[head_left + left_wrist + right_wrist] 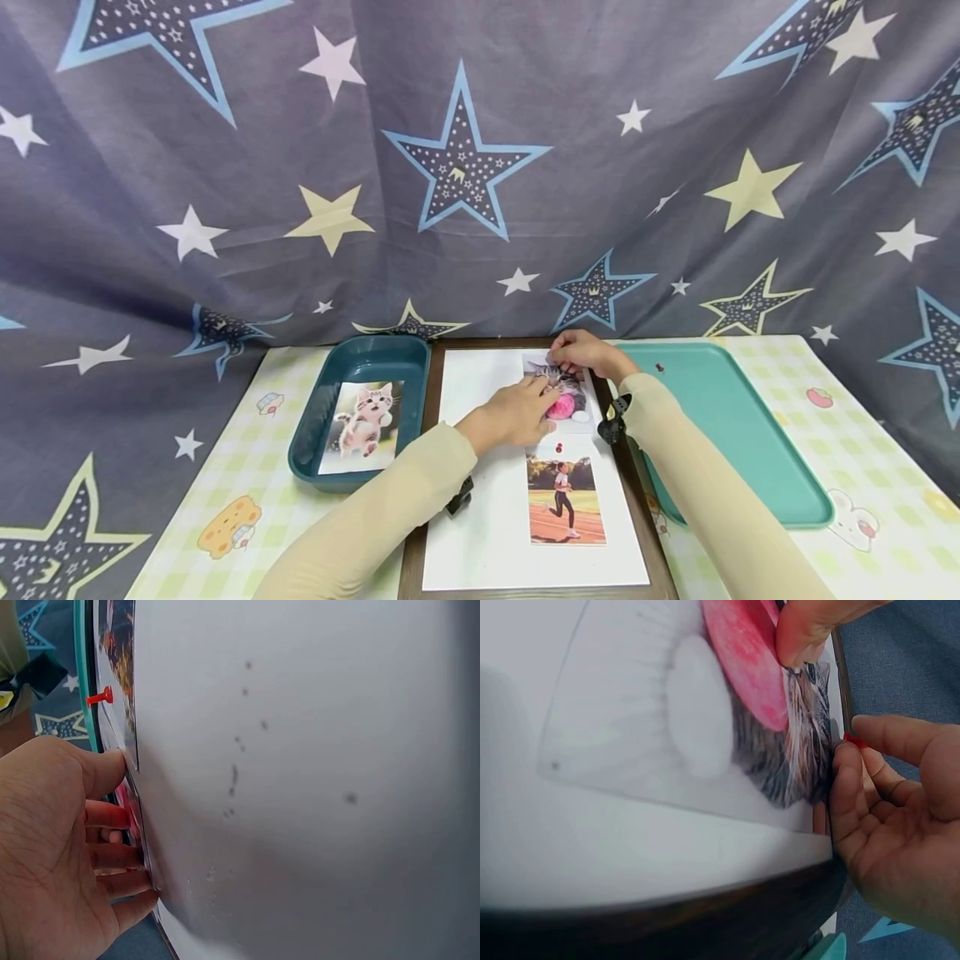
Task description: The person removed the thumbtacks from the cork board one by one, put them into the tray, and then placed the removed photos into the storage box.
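Observation:
A cat photo with a pink ball lies at the top of a white pin board in a dark wooden frame. My left hand lies on it, fingers pressing the print down; one fingertip sits on the pink ball. My right hand is at the photo's top edge and pinches a small red pushpin between thumb and finger against the print. In the left wrist view the left hand touches the photo's edge on the board.
A runner photo hangs below, with a red pin at its top. A teal tray on the right holds one red pushpin. A dark teal bin on the left holds a kitten photo.

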`<state>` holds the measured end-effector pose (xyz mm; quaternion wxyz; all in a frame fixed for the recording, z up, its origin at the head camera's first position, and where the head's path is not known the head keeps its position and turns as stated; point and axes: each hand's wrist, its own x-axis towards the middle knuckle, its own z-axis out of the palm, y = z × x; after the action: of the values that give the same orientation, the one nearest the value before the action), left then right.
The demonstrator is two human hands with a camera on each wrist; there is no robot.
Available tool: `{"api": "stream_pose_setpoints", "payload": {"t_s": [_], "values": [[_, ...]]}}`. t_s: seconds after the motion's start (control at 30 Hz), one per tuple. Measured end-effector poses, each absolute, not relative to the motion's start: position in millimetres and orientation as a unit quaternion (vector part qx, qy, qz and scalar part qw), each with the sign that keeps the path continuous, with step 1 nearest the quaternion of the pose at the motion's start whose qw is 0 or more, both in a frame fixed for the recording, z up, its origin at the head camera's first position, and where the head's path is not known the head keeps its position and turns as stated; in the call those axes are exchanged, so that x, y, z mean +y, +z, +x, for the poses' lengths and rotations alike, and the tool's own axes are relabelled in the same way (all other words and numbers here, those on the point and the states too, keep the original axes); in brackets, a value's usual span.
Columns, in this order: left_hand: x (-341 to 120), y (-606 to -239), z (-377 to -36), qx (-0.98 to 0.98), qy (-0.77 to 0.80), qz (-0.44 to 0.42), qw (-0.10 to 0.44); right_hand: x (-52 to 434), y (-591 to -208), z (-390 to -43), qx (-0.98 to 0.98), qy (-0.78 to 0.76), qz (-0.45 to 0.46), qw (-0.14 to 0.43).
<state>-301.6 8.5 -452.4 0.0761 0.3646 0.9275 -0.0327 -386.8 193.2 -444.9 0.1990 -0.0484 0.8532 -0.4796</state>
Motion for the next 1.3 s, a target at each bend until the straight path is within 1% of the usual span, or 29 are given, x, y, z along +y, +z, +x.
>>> {"api": "stream_pose_setpoints", "payload": {"t_s": [0.53, 0.77, 1.3], "values": [[9.3, -452.1, -302.1, 0.928, -0.032, 0.364, 0.078, 193.6, -447.7, -389.8, 0.856, -0.476, -0.049, 0.196], [9.0, -451.8, -301.5, 0.928, -0.029, 0.364, 0.078, 195.3, -448.9, -390.7, 0.85, -0.484, -0.048, 0.205], [9.0, -452.2, -302.6, 0.927, -0.03, 0.364, 0.084, 191.8, -447.7, -390.5, 0.857, -0.473, -0.049, 0.198]]}}
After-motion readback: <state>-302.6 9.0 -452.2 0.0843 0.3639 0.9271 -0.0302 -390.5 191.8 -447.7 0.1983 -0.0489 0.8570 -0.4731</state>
